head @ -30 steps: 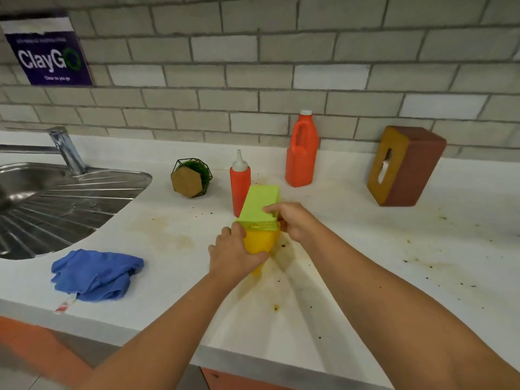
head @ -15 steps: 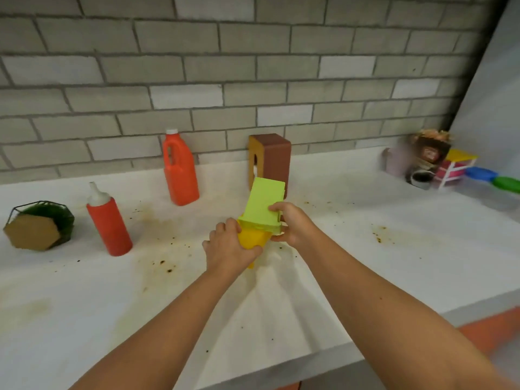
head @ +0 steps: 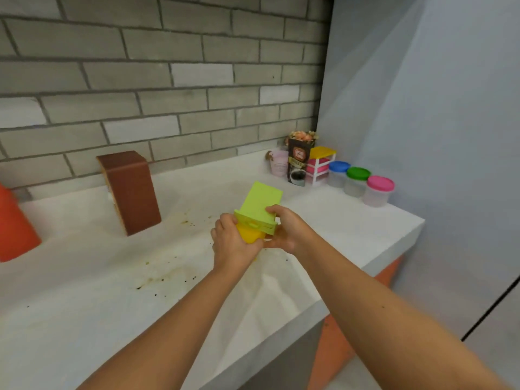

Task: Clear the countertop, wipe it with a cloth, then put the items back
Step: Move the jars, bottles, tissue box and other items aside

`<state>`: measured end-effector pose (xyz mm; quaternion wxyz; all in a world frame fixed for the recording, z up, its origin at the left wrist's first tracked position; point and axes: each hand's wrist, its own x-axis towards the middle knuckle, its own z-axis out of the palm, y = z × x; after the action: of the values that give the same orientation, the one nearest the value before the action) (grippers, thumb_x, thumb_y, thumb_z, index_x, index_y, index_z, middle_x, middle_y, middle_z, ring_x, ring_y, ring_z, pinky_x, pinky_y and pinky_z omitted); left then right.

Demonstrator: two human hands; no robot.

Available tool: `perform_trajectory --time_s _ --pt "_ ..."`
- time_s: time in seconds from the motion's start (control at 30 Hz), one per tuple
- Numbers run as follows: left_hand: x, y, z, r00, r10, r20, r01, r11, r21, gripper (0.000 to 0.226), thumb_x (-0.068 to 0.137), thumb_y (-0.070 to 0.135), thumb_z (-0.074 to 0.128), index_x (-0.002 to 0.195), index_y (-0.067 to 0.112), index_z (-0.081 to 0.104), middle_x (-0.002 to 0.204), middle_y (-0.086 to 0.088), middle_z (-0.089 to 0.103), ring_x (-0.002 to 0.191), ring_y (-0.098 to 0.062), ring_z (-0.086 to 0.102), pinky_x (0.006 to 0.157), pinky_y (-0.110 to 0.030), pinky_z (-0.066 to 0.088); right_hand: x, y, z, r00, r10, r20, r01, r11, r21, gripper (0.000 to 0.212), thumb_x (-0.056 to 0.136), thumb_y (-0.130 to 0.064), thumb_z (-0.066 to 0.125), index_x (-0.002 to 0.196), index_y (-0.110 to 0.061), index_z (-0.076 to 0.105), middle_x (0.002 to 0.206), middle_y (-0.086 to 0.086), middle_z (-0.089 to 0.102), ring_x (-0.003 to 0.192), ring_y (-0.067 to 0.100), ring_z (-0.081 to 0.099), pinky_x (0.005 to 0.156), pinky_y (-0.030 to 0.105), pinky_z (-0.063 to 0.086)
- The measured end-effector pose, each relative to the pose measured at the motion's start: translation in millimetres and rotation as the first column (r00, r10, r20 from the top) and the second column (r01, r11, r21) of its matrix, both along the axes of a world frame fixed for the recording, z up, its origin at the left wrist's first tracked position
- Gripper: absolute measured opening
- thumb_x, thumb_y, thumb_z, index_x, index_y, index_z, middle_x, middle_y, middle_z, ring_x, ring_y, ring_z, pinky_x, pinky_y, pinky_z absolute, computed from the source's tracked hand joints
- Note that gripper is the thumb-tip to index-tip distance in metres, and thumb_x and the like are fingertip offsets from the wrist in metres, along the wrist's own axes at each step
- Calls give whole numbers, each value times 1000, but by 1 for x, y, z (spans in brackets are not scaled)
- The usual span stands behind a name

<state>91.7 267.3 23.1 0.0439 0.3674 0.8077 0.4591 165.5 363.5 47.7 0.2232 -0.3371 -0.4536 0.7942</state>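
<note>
Above the stained white countertop (head: 84, 291) I carry a lime-green plastic holder (head: 259, 205) stacked on a yellow container (head: 249, 235). My left hand (head: 232, 244) grips the yellow container from the left. My right hand (head: 285, 230) holds the green holder, with fingers curled over its top edge and the palm under its right side. Both items hang tilted a little above the counter, right of a brown tissue box (head: 130, 191). No cloth is in view.
An orange jug (head: 14, 226) shows at the left edge. In the far right corner stand a pink cup (head: 279, 166), a dark coffee pack (head: 298, 163), a small yellow-topped drawer rack (head: 320, 164) and three lidded jars (head: 357, 182). The counter ends at the right by a grey wall.
The view has swung right along the counter: sink, blue cloth, plant and red bottle have left the frame, and the corner items have come closer. Both hands carried the green and yellow items rightward.
</note>
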Motion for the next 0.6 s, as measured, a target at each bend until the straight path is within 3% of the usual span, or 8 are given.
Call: perform_trajectory --time_s 0.13,0.27,0.37,0.47,0.6 --pt "33 52 -1 996 -80 30 78 994 76 82 68 27 77 133 9 29 130 -11 36 125 -28 32 97 -36 35 36 49 -3 997 -74 -6 74 997 1 12 92 -18 45 99 -11 51 89 14 55 75 28 56 87 52 46" --pt "55 90 -6 981 -195 4 195 980 26 103 69 40 77 146 16 14 140 -10 28 134 -26 25 105 -35 29 65 85 -2 990 -141 -9 141 989 -36 12 92 -19 45 99 -11 51 95 14 58 80 29 59 69 41 48" --pt "59 110 -8 953 -304 12 304 952 -29 105 62 44 82 144 22 21 135 -5 31 130 -21 28 103 -33 33 77 109 1 988 -152 -16 151 987 -52 16 93 -22 43 102 -12 52 96 14 60 82 29 58 72 41 47" --pt "53 130 -11 919 -395 -10 394 917 -65 101 55 36 88 139 24 32 127 -5 39 124 -20 36 97 -30 37 84 131 3 986 -168 -16 167 984 -58 18 95 -23 42 106 -12 51 95 14 61 85 28 58 76 45 47" --pt "43 163 -8 946 -321 -54 322 946 22 80 58 26 87 128 16 48 119 -9 53 115 -23 47 84 -24 35 83 153 7 990 -140 -4 140 989 -47 26 95 -24 42 117 -10 49 96 14 62 82 28 59 68 42 49"
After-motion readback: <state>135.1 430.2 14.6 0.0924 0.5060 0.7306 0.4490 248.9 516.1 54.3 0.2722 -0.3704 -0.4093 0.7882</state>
